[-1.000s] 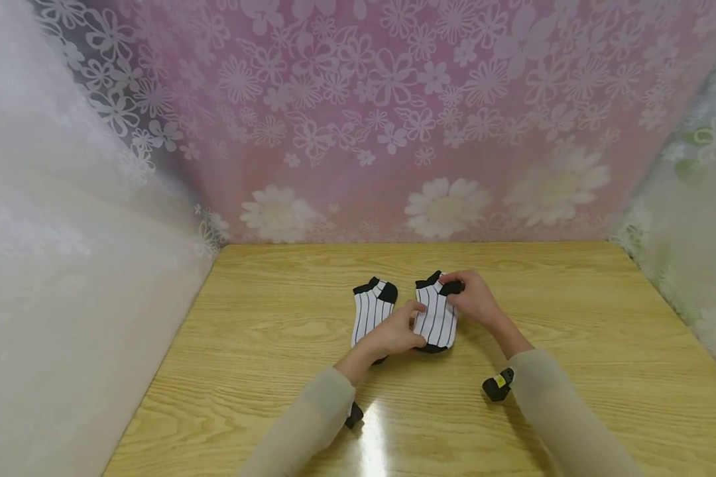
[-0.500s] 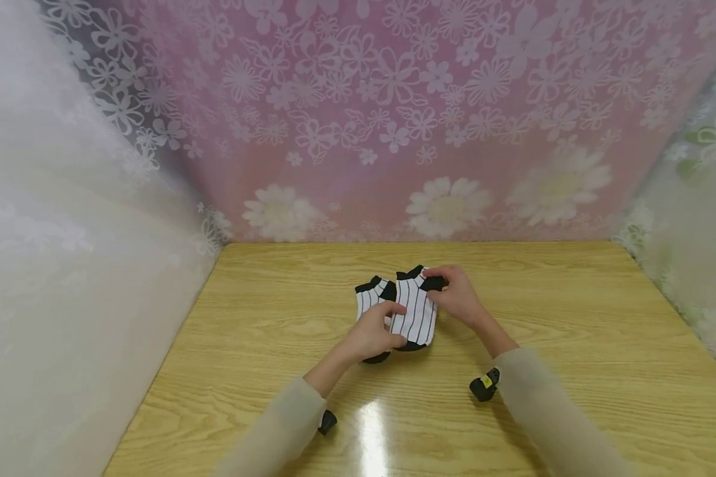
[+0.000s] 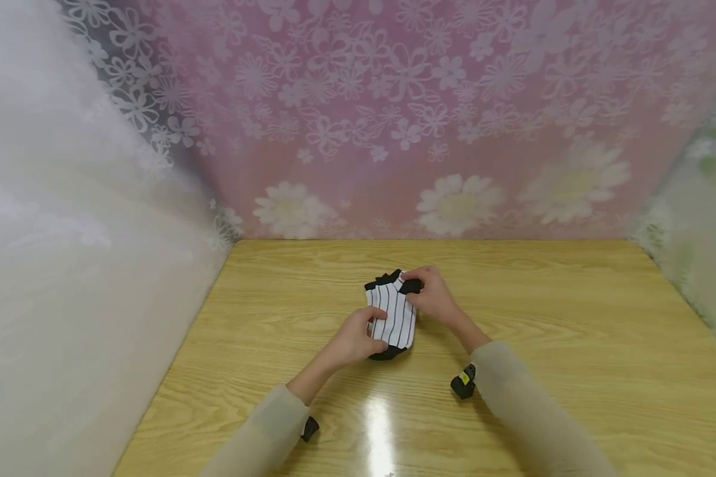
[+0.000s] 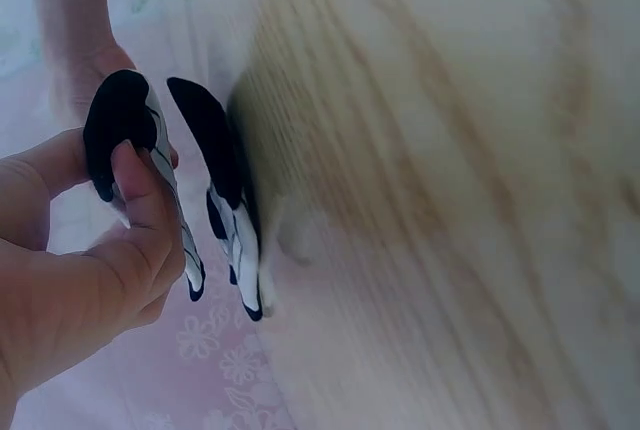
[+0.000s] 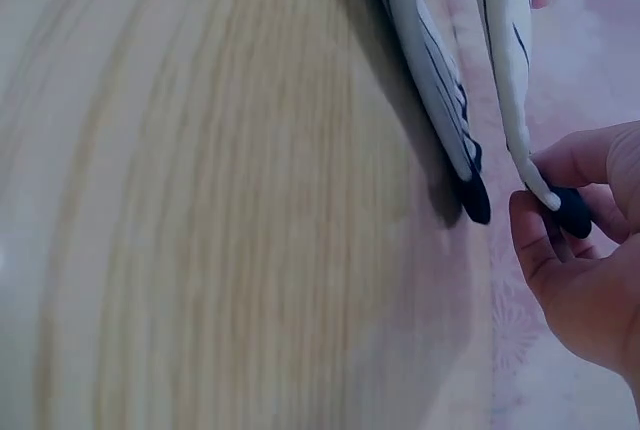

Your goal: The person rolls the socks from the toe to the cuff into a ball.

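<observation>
A white ankle sock [image 3: 394,315] with thin dark stripes and a black heel, toe and cuff is held flat between both hands. My left hand [image 3: 353,338] pinches its left edge near the black toe. At the black heel, my right hand [image 3: 437,295] grips the upper right corner. Both wrist views show the held sock raised, with a gap beneath it. Below it a matching second sock [image 4: 232,240] lies on the table, its black toe showing in the left wrist view and its black heel [image 5: 473,198] in the right. From the head, the upper sock covers most of it.
The wood-grain table [image 3: 543,318] ends at a pink flowered backdrop [image 3: 358,132]. Pale sheets hang at the left [image 3: 95,265] and right. A small black wrist camera [image 3: 464,382] sits at the right sleeve, another [image 3: 310,428] at the left.
Both hands have carried the held sock left, from beside the second sock to over it. The second sock, earlier plainly visible at the left, is now mostly covered.
</observation>
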A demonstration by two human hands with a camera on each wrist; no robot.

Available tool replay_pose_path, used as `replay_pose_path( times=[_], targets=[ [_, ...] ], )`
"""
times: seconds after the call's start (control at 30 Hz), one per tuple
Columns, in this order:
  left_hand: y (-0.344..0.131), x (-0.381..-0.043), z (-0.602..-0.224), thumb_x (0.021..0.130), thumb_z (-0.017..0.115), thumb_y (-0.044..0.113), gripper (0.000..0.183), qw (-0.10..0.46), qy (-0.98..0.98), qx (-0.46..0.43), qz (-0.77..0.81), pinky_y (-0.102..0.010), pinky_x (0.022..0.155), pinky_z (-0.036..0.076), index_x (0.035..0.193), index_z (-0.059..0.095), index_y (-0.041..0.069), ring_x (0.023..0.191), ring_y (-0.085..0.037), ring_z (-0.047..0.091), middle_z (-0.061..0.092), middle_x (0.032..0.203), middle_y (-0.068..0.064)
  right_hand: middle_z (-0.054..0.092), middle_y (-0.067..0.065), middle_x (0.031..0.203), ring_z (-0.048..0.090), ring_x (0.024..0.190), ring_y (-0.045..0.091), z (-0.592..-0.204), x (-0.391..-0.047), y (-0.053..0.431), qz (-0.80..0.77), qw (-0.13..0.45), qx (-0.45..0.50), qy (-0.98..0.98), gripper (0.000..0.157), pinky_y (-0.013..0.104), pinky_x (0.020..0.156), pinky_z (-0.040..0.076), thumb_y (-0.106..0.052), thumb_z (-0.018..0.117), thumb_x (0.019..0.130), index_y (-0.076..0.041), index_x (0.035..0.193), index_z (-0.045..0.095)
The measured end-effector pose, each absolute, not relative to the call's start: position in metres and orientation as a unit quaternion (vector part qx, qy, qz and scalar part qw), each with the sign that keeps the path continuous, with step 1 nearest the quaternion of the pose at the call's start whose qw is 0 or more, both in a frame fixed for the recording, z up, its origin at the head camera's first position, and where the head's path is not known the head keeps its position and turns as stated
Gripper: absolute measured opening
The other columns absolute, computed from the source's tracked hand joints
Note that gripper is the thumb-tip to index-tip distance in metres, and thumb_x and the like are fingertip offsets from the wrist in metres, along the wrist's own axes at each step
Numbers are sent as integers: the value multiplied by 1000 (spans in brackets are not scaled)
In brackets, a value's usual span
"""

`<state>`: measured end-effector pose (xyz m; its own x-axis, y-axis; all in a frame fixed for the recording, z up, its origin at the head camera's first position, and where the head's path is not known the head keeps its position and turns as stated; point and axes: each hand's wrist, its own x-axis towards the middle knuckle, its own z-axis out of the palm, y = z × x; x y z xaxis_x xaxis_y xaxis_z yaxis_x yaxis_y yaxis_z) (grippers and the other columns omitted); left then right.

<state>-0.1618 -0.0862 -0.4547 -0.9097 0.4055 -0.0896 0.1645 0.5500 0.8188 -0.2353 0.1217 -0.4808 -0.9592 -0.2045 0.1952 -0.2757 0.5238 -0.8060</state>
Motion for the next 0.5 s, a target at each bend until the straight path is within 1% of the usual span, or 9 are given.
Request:
replay_pose_path(
  times=[0.13,0.2,0.4,0.5],
  targets=[
    [-92,-162,-459,77,77,-1,53,137,870,158,446,-31,76,51,126,58,-3,93,-23,55,55,122,-20,49,29,119,50,111,39,-485,-237,114,472,37,143,-869,39,48,94,47,6,65,77,6,116,68],
    [-95,-162,-461,76,77,-2,53,137,870,155,446,-30,72,51,126,58,-4,91,-23,56,55,119,-19,49,29,118,49,111,40,-488,-239,110,473,35,146,-868,39,50,96,46,7,65,77,7,116,68],
    [-101,-163,-467,75,78,-2,53,136,875,155,438,-25,64,46,124,58,-4,80,-17,53,55,100,-14,47,29,119,49,113,43,-493,-243,102,470,25,143,-871,39,53,101,42,8,64,79,7,118,66],
    [-103,-164,-469,75,78,-2,53,136,879,156,429,-24,63,43,124,57,-4,78,-16,49,54,94,-12,47,30,119,49,114,43,-494,-244,98,467,24,142,-872,40,53,103,40,8,63,78,7,118,66]
  ],
)
